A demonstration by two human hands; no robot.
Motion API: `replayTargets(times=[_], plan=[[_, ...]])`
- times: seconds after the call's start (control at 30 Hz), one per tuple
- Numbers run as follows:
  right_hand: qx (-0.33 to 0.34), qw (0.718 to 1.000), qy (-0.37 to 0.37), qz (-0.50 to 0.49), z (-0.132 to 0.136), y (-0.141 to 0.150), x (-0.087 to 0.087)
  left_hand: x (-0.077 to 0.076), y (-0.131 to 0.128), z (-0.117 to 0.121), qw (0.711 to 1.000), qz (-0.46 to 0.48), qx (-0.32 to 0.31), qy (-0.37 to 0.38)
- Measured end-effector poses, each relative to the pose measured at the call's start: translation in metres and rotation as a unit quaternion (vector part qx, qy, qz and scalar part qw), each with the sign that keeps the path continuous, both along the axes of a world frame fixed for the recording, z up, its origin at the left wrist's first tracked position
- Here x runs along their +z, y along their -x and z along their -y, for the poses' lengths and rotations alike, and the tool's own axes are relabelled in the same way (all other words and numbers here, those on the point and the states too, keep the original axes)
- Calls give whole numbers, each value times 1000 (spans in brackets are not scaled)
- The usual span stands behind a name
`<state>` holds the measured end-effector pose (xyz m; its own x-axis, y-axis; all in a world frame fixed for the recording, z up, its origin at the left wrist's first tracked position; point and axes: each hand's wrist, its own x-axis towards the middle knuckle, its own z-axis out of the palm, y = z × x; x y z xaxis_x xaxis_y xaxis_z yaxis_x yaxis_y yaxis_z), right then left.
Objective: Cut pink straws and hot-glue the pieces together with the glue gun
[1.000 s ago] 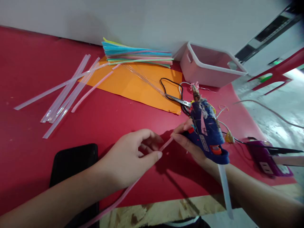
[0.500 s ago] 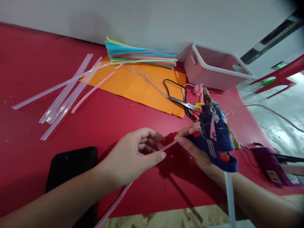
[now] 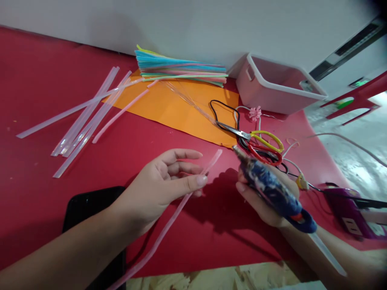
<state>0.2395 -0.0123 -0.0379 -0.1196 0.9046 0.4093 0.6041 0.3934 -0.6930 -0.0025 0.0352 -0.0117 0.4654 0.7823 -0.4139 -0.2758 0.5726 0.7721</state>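
Between thumb and fingers, my left hand point(image 3: 169, 181) pinches a pink pipe cleaner point(image 3: 166, 227) near its upper end; the rest runs down past the table's front edge. My right hand point(image 3: 266, 201) is wrapped round a dark blue hot glue gun point(image 3: 272, 187), smeared with old glue. Its nozzle points up and left, a short distance right of the pipe cleaner's tip and apart from it. A clear glue stick point(image 3: 328, 255) sticks out of its back. Just beyond the gun lie scissors point(image 3: 266, 141) with one yellow and one red handle.
Several clear glue sticks point(image 3: 87, 117) and a black phone point(image 3: 90, 201) lie to the left. A bundle of coloured pipe cleaners point(image 3: 181, 68) rests by orange paper point(image 3: 187, 108). A pink bin point(image 3: 272, 90), a small pink fluffy piece point(image 3: 255, 113), cables and a purple power strip point(image 3: 347, 213) are at right.
My right hand has let go of the pipe cleaner's end and moved right, and the glue gun has tilted so its nozzle points left. The pipe cleaner's tip now points up from my left hand.
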Motion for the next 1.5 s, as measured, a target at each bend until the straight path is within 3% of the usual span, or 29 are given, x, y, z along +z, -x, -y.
replayTargets(times=[0.13,0.37,0.77,1.27,1.5], plan=[[82,994,-55,40,-1,1,8,2,1,-1,999,27,12,15],[172,983,-15,67,-9,-3,8,2,1,-1,999,21,14,21],[169,981,18,91,-7,-9,7,3,2,0,999,41,3,16],[153,986,7,68,-8,-7,5,4,3,-1,1000,17,23,-5],[135,985,11,104,-5,-11,6,5,1,0,1000,21,23,-3]])
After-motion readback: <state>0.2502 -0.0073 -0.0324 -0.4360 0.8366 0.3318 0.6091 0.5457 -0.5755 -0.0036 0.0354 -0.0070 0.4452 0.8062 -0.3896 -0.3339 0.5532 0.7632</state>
